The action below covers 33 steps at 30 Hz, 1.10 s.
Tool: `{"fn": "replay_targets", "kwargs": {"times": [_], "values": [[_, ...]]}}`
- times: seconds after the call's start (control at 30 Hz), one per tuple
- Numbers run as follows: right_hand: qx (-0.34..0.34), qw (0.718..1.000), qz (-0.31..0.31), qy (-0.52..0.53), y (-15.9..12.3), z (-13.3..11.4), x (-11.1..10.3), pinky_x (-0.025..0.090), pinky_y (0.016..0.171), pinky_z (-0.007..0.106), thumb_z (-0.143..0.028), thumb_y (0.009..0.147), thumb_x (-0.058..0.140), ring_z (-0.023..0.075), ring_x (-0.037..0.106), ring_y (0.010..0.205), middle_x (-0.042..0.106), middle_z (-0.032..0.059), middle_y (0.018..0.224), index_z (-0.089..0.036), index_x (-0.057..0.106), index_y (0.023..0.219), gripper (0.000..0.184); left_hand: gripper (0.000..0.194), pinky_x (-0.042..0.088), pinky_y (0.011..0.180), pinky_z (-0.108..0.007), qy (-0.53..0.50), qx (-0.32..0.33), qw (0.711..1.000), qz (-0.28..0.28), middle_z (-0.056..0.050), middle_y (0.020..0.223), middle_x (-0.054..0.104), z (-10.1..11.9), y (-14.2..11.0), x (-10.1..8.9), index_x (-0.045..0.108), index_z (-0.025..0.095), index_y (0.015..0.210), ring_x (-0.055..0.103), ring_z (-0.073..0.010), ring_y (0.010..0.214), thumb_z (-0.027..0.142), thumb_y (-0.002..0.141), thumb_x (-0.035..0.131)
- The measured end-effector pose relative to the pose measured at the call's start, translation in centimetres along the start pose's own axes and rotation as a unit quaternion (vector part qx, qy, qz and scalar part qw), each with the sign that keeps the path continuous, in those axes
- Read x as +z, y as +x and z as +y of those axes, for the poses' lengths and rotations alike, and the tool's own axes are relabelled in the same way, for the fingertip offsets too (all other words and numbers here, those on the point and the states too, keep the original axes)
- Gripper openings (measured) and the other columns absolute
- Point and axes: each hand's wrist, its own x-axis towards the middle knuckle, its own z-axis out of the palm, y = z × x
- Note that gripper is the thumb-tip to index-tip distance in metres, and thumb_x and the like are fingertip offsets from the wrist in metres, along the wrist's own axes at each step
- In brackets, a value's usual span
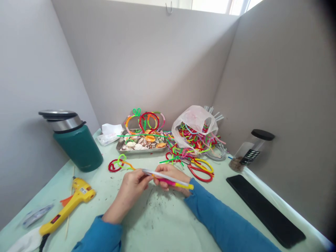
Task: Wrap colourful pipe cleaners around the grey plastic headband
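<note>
My left hand (pixel 130 190) pinches the left end of a thin white strip (pixel 164 176) that lies across a pink and yellow pipe cleaner (pixel 177 184). My right hand (pixel 171 176) is closed around the middle of that pipe cleaner, whose yellow tip sticks out to the right over my blue sleeve. Both hands hover just above the pale green table (pixel 162 224) near its centre. Beside my left hand lies a bent shape of red, green and orange pipe cleaners (pixel 118 163).
A yellow glue gun (pixel 68 206) lies at the front left, a green flask (pixel 76 141) behind it. A metal tray of shells (pixel 143 142) and a plastic bag of pipe cleaners (pixel 195 133) sit at the back. A jar (pixel 249 148) and a black slab (pixel 265 210) are on the right.
</note>
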Motion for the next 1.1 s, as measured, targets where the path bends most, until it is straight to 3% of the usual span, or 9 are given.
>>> {"fn": "replay_targets", "kwargs": {"times": [0.1, 0.23, 0.47, 0.53, 0.67, 0.87, 0.93, 1.0, 1.1], "values": [[-0.011, 0.999, 0.009, -0.034, 0.2, 0.0, 0.0, 0.036, 0.035, 0.018, -0.033, 0.07, 0.065, 0.0053, 0.045, 0.035, 0.062, -0.0006, 0.061, -0.015, 0.051, 0.08, 0.025, 0.025, 0.033, 0.046, -0.021, 0.005, -0.041, 0.999, -0.007, 0.001, 0.043, 0.054, 0.1, -0.1, 0.0, 0.068, 0.017, 0.065, 0.047, -0.0127, 0.043, 0.036, 0.075, 0.056], [-0.035, 0.996, 0.027, -0.074, 0.2, -0.2, 0.3, 0.032, 0.034, 0.016, -0.033, 0.069, 0.065, 0.0052, 0.046, 0.035, 0.061, -0.0016, 0.06, -0.014, 0.051, 0.078, 0.025, 0.02, 0.037, 0.053, -0.022, -0.027, -0.06, 0.998, -0.004, -0.002, 0.057, 0.064, 0.4, 0.1, -0.2, 0.069, 0.017, 0.064, 0.054, -0.0159, 0.055, 0.031, 0.071, 0.057], [-0.077, 0.989, 0.06, -0.11, -0.1, -0.5, 1.4, 0.028, 0.031, 0.015, -0.033, 0.071, 0.063, 0.0036, 0.042, 0.033, 0.061, -0.0036, 0.058, -0.015, 0.05, 0.078, 0.023, 0.026, 0.037, 0.051, -0.022, -0.129, -0.119, 0.983, -0.058, -0.004, 0.058, 0.065, 0.4, 0.4, -0.3, 0.067, 0.015, 0.061, 0.053, -0.0146, 0.054, 0.038, 0.07, 0.06], [-0.09, 0.988, 0.067, -0.108, -0.1, -0.5, 1.5, 0.03, 0.032, 0.016, -0.032, 0.071, 0.063, 0.0036, 0.04, 0.034, 0.06, -0.0041, 0.058, -0.015, 0.05, 0.078, 0.022, 0.032, 0.031, 0.043, -0.02, -0.172, -0.147, 0.971, -0.072, -0.002, 0.049, 0.058, 0.4, 0.3, -0.1, 0.066, 0.013, 0.058, 0.045, -0.0105, 0.045, 0.042, 0.071, 0.059], [-0.108, 0.986, 0.068, -0.108, 0.0, -0.4, 1.5, 0.028, 0.032, 0.015, -0.031, 0.072, 0.062, 0.0035, 0.04, 0.034, 0.059, -0.0044, 0.058, -0.015, 0.052, 0.082, 0.02, 0.041, 0.011, 0.032, -0.02, -0.266, -0.218, 0.932, -0.115, 0.008, 0.033, 0.027, 0.9, -0.1, 0.0, 0.063, 0.012, 0.059, 0.017, -0.0042, 0.03, 0.05, 0.073, 0.056], [-0.128, 0.974, 0.086, -0.164, 0.2, -0.1, 1.3, 0.029, 0.034, 0.016, -0.025, 0.075, 0.056, 0.0036, 0.038, 0.036, 0.054, -0.0045, 0.059, -0.015, 0.056, 0.084, 0.013, 0.035, 0.007, 0.031, -0.019, -0.366, -0.245, 0.884, -0.156, 0.011, 0.037, 0.022, 1.1, -0.3, -0.5, 0.066, 0.01, 0.068, 0.011, -0.0022, 0.032, 0.045, 0.072, 0.061], [-0.143, 0.967, 0.091, -0.192, 0.3, 0.0, 1.1, 0.03, 0.036, 0.016, -0.023, 0.077, 0.054, 0.0043, 0.04, 0.039, 0.054, -0.0041, 0.059, -0.015, 0.056, 0.084, 0.011, 0.032, 0.008, 0.031, -0.019, -0.384, -0.253, 0.875, -0.15, 0.011, 0.036, 0.026, 1.0, -0.2, -0.6, 0.066, 0.01, 0.072, 0.01, -0.0018, 0.032, 0.042, 0.072, 0.061], [-0.163, 0.957, 0.093, -0.22, 0.3, 0.1, 1.0, 0.033, 0.041, 0.017, -0.02, 0.078, 0.052, 0.0055, 0.044, 0.044, 0.054, -0.0034, 0.061, -0.015, 0.056, 0.084, 0.009, 0.029, 0.011, 0.03, -0.018, -0.408, -0.275, 0.86, -0.137, 0.007, 0.04, 0.041, 0.8, -0.1, -0.7, 0.065, 0.011, 0.077, 0.012, -0.0015, 0.03, 0.039, 0.073, 0.06], [-0.19, 0.937, 0.1, -0.275, 0.3, 0.4, 0.7, 0.037, 0.049, 0.018, -0.017, 0.079, 0.051, 0.0077, 0.05, 0.053, 0.056, -0.0021, 0.064, -0.015, 0.057, 0.083, 0.008, 0.034, 0.015, 0.028, -0.018, -0.432, -0.313, 0.836, -0.134, -0.003, 0.062, 0.063, 0.4, 0.0, -0.8, 0.062, 0.011, 0.086, 0.016, -0.0007, 0.029, 0.043, 0.075, 0.055]]}}
